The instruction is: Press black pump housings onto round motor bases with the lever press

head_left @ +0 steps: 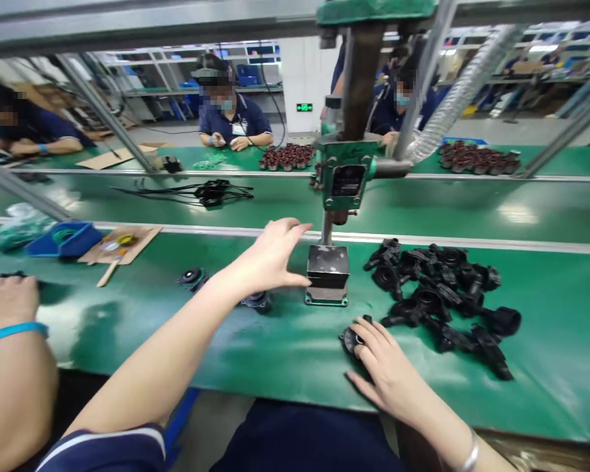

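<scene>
Bright workshop benches fill the background, where a co-worker in a dark navy short-sleeved shirt (pixel 236 124) sits near a heap of reddish-brown small parts (pixel 288 157), and a silver corrugated duct (pixel 472 95) slants down on the right. Nearer, a long desk with a glossy green top (pixel 299 357) carries a green metal press with a dark upright column (pixel 344 174), whose black rectangular block (pixel 328 262) sits low over a flat metal base plate (pixel 327 299). The left hand (pixel 278 255) is just left of that block, its fingers spread and holding nothing; the thumb tip overlaps the block's edge in view, and whether it touches cannot be told. The right hand (pixel 386 360), with a silver bangle (pixel 472 452) on its wrist, lies over a round black plastic housing (pixel 349 341) on the desk, in front of the press and slightly to its right. Its fingers are partly bent across the housing, but whether they grip it cannot be told. To the right spreads a loose pile of black plastic housings (pixel 445 288). Two dark round assemblies stand left of the press, one (pixel 193 278) beyond the left forearm, the other (pixel 259 301) partly hidden below the left wrist. Farther left are a blue plastic tray (pixel 82 246), a flat brown cardboard piece (pixel 145 241) and a co-worker's hand (pixel 10 305) beside a blue wristband (pixel 17 332).
</scene>
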`<state>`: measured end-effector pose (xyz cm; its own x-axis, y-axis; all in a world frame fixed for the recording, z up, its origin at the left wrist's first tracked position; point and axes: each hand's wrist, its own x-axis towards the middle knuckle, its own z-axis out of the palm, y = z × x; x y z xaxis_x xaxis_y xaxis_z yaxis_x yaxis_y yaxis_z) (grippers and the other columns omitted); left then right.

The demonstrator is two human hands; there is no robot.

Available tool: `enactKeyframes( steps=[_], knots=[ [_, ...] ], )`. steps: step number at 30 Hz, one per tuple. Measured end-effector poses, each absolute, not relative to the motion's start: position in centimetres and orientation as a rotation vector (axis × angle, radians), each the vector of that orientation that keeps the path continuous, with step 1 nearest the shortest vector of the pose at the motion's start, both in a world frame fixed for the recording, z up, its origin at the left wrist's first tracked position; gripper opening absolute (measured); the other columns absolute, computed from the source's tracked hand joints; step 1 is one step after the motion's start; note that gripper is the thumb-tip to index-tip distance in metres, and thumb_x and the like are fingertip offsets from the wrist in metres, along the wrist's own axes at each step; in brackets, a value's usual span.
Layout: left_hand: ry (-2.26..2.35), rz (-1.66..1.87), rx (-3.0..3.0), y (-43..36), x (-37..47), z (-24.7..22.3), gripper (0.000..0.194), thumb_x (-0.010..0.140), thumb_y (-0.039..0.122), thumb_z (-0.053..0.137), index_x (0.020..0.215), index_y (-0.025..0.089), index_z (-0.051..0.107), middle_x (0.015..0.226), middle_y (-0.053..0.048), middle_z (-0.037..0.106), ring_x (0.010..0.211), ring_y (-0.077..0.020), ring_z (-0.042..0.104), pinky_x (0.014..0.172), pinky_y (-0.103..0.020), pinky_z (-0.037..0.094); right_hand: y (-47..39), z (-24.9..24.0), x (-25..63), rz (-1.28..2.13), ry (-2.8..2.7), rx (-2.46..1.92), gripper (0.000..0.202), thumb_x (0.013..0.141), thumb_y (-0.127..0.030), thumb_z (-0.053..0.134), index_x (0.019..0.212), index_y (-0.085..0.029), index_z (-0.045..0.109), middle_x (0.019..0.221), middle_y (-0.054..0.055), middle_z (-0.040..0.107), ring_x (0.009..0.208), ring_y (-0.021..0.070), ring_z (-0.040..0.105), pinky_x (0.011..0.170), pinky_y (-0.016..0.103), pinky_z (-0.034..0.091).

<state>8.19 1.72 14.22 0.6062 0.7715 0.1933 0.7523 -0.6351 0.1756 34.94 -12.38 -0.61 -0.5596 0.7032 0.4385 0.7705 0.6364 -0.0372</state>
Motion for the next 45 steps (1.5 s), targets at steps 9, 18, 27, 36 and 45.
enactKeyframes(
  steps=[9,18,27,36,45],
  knots=[
    [1.257,0.210,2.661,-3.2,-0.2,7.5,0.074,0.077,0.018,0.073,0.140,0.021,0.035,0.131,-0.013,0.058,0.126,-0.0254,0.052,0.118,-0.056,0.020,-10.8,-1.1,35.8,-0.327,-2.281,-1.195,0.034,0.088,-0.033,0.052,0.115,-0.012,0.058,0.126,0.009,0.053,0.120,0.0114,0.053,0.097,0.027,0.055],
    [0.830,0.700,1.948,-5.8,8.0,1.7,0.081,0.072,0.030,0.080,0.141,0.029,0.038,0.138,-0.010,0.050,0.131,-0.0249,0.047,0.112,-0.042,0.040,-9.4,2.6,36.3,0.047,-2.226,-1.319,0.021,0.082,-0.035,0.061,0.094,-0.017,0.064,0.114,0.000,0.062,0.106,0.0037,0.061,0.092,0.017,0.053],
    [0.879,0.849,1.640,-6.9,10.4,-1.3,0.081,0.063,0.033,0.087,0.130,0.021,0.043,0.130,-0.012,0.056,0.123,-0.0276,0.055,0.107,-0.045,0.044,-8.8,7.5,30.6,0.157,-2.005,-1.418,0.015,0.080,-0.026,0.064,0.084,-0.014,0.058,0.099,-0.003,0.067,0.090,-0.0023,0.064,0.081,0.006,0.049],
    [0.892,0.854,1.780,-6.8,9.9,-1.5,0.076,0.069,0.040,0.082,0.131,0.023,0.042,0.130,-0.011,0.058,0.121,-0.0289,0.056,0.105,-0.046,0.046,-9.3,5.2,27.7,0.014,-2.200,-1.299,0.022,0.076,-0.020,0.068,0.093,-0.013,0.057,0.105,0.001,0.064,0.099,0.0010,0.061,0.090,0.011,0.049],
    [0.874,0.823,1.764,-6.6,9.8,-1.3,0.075,0.070,0.042,0.081,0.131,0.023,0.042,0.127,-0.012,0.058,0.119,-0.0289,0.057,0.103,-0.045,0.048,-9.3,5.7,27.5,0.020,-2.237,-1.345,0.023,0.076,-0.019,0.068,0.095,-0.013,0.056,0.105,0.002,0.064,0.101,0.0017,0.061,0.091,0.011,0.049]
  ],
)
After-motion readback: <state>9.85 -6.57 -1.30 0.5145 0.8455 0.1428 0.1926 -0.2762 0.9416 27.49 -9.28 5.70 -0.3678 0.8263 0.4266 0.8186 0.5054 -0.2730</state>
